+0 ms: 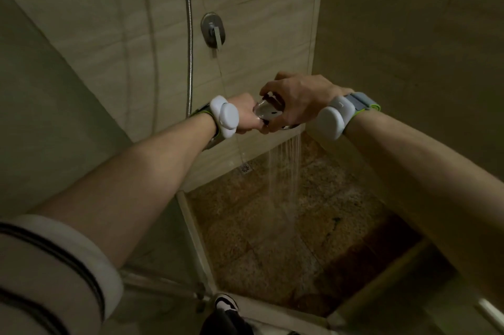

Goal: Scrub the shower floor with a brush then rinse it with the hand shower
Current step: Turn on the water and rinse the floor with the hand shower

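A chrome hand shower (268, 112) is held out over the brown speckled shower floor (321, 225), its face turned down. Water streams (285, 168) fall from it and wet the tiles below. My left hand (245, 116) grips the shower's handle end, fingers curled round it. My right hand (297, 97) grips the shower head from above, fingers wrapped over its top. Its metal hose (188, 34) hangs down the wall behind my left wrist. No brush is in view.
A chrome mixer valve (213, 30) with a lever sits on the beige tiled wall. A small floor drain (245, 168) lies at the wall's foot. A raised curb (196, 242) and glass panel bound the floor on the left. My shoe (225, 303) stands by the curb.
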